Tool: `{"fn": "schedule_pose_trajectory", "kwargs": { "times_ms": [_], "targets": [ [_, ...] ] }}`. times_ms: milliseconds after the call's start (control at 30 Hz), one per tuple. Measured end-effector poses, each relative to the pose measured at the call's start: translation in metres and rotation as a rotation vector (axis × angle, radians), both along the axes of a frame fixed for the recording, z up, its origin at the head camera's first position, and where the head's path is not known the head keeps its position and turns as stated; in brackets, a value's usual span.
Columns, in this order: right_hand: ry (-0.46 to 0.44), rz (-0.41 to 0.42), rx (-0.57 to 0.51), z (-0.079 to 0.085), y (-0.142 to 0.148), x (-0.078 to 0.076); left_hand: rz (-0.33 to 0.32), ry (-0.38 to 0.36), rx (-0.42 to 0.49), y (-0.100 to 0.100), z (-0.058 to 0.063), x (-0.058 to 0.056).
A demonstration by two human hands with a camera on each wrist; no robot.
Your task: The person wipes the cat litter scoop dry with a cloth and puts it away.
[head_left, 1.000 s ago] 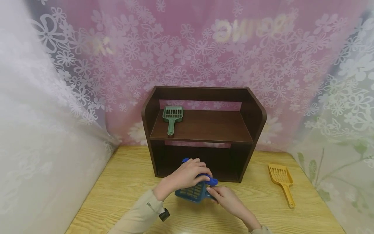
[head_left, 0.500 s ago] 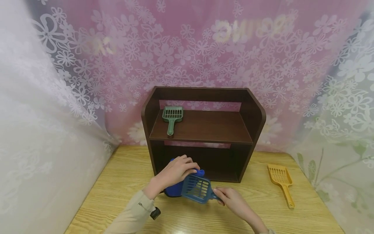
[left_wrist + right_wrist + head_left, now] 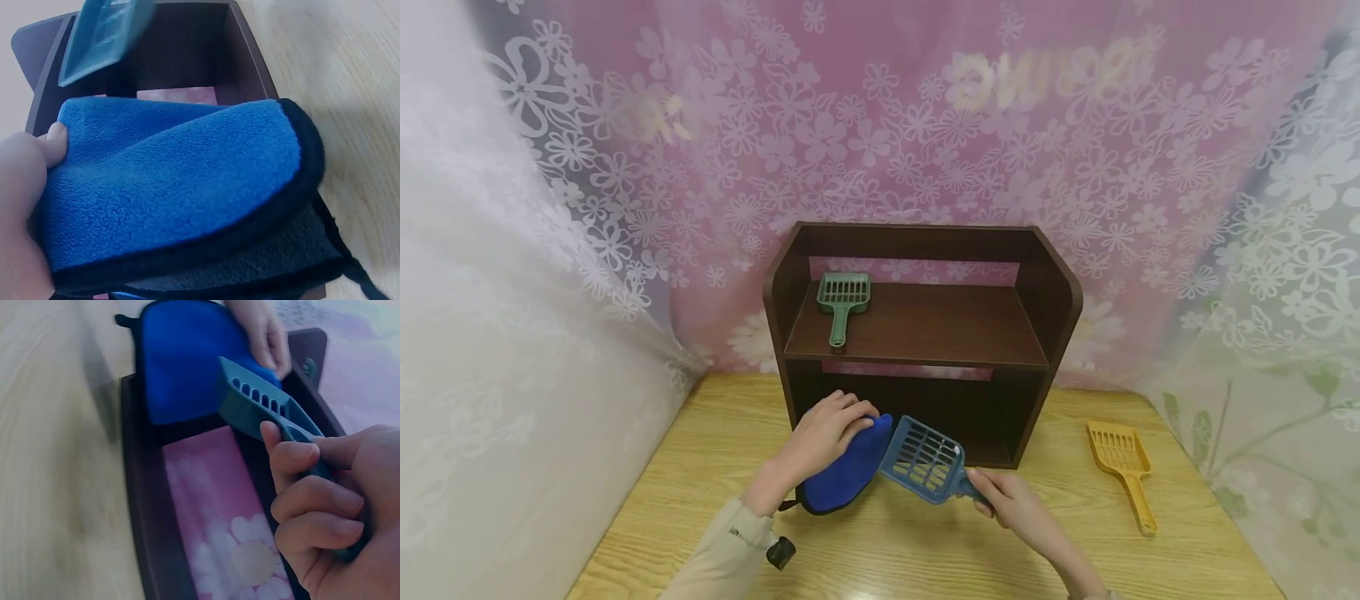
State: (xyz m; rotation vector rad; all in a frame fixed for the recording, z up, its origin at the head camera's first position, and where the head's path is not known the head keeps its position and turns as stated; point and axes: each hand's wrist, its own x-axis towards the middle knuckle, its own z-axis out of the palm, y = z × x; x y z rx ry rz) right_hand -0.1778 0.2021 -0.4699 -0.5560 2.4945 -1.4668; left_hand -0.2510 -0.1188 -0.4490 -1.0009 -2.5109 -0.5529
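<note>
My left hand grips a folded blue cloth with a black border, in front of the shelf's left side. In the left wrist view the thumb presses on the plush blue face of the cloth, and a dark grey layer shows beneath. My right hand holds a blue slotted litter scoop by its handle, its head pointing left toward the cloth. In the right wrist view the fingers curl round the handle of the scoop. A narrow gap separates cloth and scoop in the head view.
A dark brown two-tier shelf stands behind the hands on the wooden table. On its upper board lies a green litter scoop, at the left. A yellow litter scoop lies on the table to the right.
The left hand has moved left with the cloth, away from the scoop, and the cloth now hangs more spread. The right hand has shifted slightly right, bringing the whole slotted head into view.
</note>
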Motion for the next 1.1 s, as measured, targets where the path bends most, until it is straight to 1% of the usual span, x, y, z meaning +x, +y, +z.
{"fn": "schedule_pose_trajectory", "kwargs": {
  "times_ms": [67, 133, 200, 300, 433, 533, 600, 667, 800, 967, 1100],
  "targets": [
    [-0.030, 0.013, -0.094, 0.003, 0.004, -0.001, 0.013, 0.005, 0.023, -0.002, -0.001, 0.002],
    [-0.029, 0.026, -0.148, 0.007, 0.007, -0.002, 0.018, 0.004, 0.041, -0.003, -0.001, 0.003],
    [-0.006, 0.024, -0.167, 0.011, 0.008, -0.003, 0.017, -0.003, 0.057, -0.003, -0.002, 0.005],
    [0.031, 0.001, -0.166, 0.017, 0.007, -0.004, 0.013, -0.008, 0.074, -0.002, -0.002, 0.007],
    [0.105, -0.019, -0.181, 0.027, 0.005, -0.007, 0.010, -0.001, 0.080, 0.000, -0.003, 0.008],
    [0.155, -0.011, -0.208, 0.037, 0.004, -0.011, 0.010, -0.001, 0.078, 0.000, -0.004, 0.009],
    [0.170, -0.014, -0.218, 0.045, 0.002, -0.014, 0.010, -0.004, 0.079, 0.001, -0.004, 0.011],
    [0.173, -0.020, -0.232, 0.054, -0.001, -0.019, 0.008, -0.004, 0.081, 0.000, -0.004, 0.012],
    [0.165, -0.061, -0.267, 0.071, -0.009, -0.027, -0.003, 0.002, 0.086, 0.000, -0.005, 0.014],
    [0.127, -0.144, -0.333, 0.090, -0.019, -0.041, -0.017, 0.027, 0.102, 0.000, -0.007, 0.015],
    [0.089, -0.208, -0.378, 0.104, -0.028, -0.054, -0.015, 0.024, 0.105, -0.001, -0.009, 0.016]
  ]
}}
